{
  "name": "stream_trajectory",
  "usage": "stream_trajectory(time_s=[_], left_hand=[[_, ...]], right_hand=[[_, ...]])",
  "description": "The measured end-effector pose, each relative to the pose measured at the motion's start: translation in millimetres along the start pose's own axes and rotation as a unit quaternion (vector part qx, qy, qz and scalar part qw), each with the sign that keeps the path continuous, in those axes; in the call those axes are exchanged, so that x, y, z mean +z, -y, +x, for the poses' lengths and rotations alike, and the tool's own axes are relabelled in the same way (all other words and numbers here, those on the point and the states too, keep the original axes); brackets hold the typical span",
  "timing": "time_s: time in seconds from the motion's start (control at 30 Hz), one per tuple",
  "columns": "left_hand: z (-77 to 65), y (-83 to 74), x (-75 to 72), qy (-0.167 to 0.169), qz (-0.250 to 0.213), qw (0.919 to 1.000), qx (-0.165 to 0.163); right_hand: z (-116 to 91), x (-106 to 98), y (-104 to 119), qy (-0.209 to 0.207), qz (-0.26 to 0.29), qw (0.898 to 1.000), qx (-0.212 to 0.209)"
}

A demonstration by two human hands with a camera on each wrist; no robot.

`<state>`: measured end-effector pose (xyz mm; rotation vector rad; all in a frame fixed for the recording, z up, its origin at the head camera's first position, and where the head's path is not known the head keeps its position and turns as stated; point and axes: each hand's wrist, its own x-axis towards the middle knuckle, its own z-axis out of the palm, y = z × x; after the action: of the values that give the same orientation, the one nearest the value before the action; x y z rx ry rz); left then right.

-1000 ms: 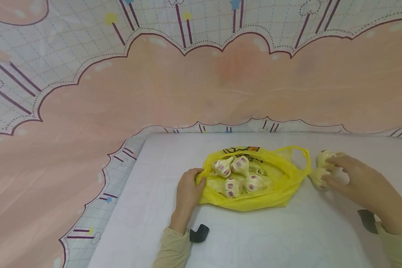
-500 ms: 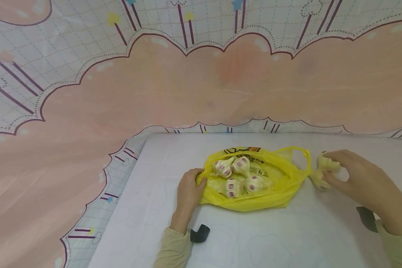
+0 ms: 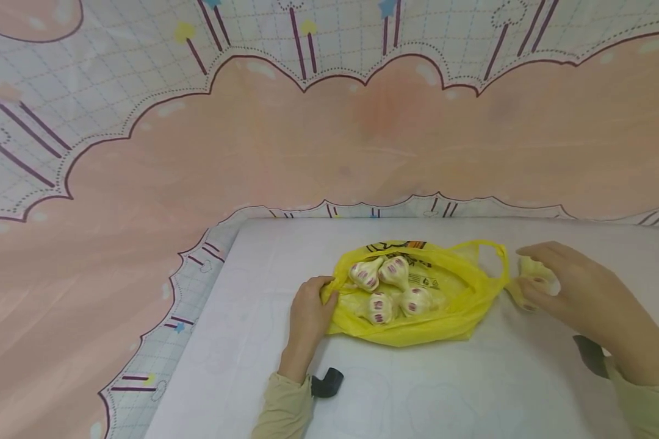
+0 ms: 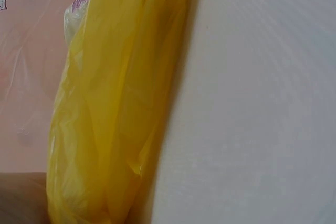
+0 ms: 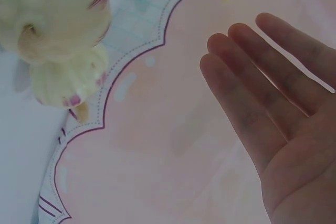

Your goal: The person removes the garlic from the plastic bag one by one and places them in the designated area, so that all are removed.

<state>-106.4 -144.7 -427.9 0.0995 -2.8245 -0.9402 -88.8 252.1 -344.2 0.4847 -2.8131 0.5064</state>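
Observation:
My left hand (image 3: 309,311) pinches the left rim of a yellow plastic bag (image 3: 406,335), thumb inside the mouth. The bag lies on its side with its mouth spread, and several white garlic bulbs (image 3: 365,275) with purple streaks show inside. To the right of the bag handle (image 3: 500,250), my right hand (image 3: 582,289) hovers over two more garlic bulbs (image 3: 535,268), partly covering them. In the right wrist view its fingers (image 5: 268,103) are extended, apart from the bulbs (image 5: 58,19). The bag's side (image 4: 121,77) fills much of the left wrist view.
A white table (image 3: 241,317) carries everything. Behind it hangs a pink and white patterned cloth (image 3: 362,140), which also runs down the left side. A black wrist camera mount (image 3: 327,383) sticks out beside the left sleeve.
My right hand has lifted its fingers off the two garlic bulbs and shifted slightly left over them. The left hand and bag stay where they were.

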Motion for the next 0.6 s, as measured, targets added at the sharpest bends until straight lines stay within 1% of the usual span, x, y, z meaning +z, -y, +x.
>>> stream_trajectory(time_s=[0.17, 0.23, 0.47, 0.6], left_hand=[[0.4, 0.0, 0.1, -0.002, 0.002, 1.0, -0.002], [0.5, 0.0, 0.2, -0.002, 0.003, 1.0, -0.004], [0.4, -0.9, -0.4, 0.001, 0.002, 1.0, -0.01], [-0.2, -1.8, -1.3, 0.001, -0.001, 1.0, -0.007]], right_hand=[[3, -1, 6, 0.016, 0.001, 1.0, 0.008], [4, -1, 8, 0.013, 0.004, 1.0, 0.002], [7, 4, 16, -0.017, 0.021, 0.999, -0.035], [9, 7, 19, -0.027, 0.017, 0.998, -0.056]])
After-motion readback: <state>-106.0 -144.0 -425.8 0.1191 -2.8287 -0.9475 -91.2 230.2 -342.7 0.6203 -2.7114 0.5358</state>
